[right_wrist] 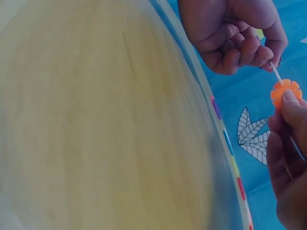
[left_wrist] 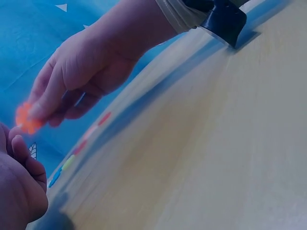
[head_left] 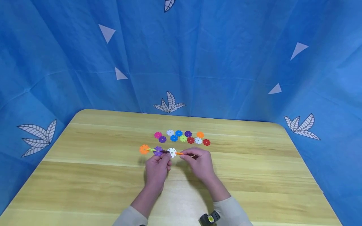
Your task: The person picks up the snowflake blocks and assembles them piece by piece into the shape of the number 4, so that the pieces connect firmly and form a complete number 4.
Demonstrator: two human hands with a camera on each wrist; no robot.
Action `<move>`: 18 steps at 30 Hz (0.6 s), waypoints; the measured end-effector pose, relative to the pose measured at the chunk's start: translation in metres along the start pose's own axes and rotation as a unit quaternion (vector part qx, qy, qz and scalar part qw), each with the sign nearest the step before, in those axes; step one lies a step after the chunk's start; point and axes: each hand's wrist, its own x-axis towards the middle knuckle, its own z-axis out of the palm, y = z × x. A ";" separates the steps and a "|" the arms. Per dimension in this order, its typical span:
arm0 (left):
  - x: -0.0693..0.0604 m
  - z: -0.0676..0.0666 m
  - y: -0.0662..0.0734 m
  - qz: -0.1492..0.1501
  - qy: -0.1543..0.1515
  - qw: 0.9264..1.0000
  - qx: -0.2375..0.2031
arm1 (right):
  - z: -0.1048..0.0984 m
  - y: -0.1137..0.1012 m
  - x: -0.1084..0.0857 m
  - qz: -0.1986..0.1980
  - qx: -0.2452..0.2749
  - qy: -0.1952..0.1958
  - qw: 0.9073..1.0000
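Observation:
Above the table, both hands hold a row of joined, notched plastic discs. From the left, the row runs through an orange disc (head_left: pixel 144 149), a lime green disc (head_left: pixel 151 149), a purple disc (head_left: pixel 158 151), a dark disc (head_left: pixel 165 151) and a white disc (head_left: pixel 172 151). My left hand (head_left: pixel 156 171) pinches the white disc near its lower left edge. At the right end, my right hand (head_left: pixel 201 163) pinches another orange disc (right_wrist: pixel 279 90) between thumb and fingers. This orange disc meets the white disc's edge; whether their slots are fully engaged cannot be told.
Behind the hands, loose notched discs lie on the wooden table (head_left: pixel 254 163), among them a pink disc (head_left: pixel 158 135), a blue disc (head_left: pixel 178 133) and a red disc (head_left: pixel 206 142). A blue patterned curtain (head_left: pixel 215 56) hangs beyond the table's back edge.

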 end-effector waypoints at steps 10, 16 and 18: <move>-0.004 0.006 0.005 0.016 -0.005 1.000 -0.019 | 0.004 -0.029 -0.003 -0.024 -0.017 0.030 0.999; -0.006 0.007 0.006 0.018 -0.015 0.999 -0.027 | 0.002 -0.043 -0.003 -0.036 -0.014 0.042 0.998; -0.007 0.008 0.006 0.016 -0.016 0.999 -0.024 | 0.002 -0.042 -0.003 -0.032 -0.002 0.049 0.998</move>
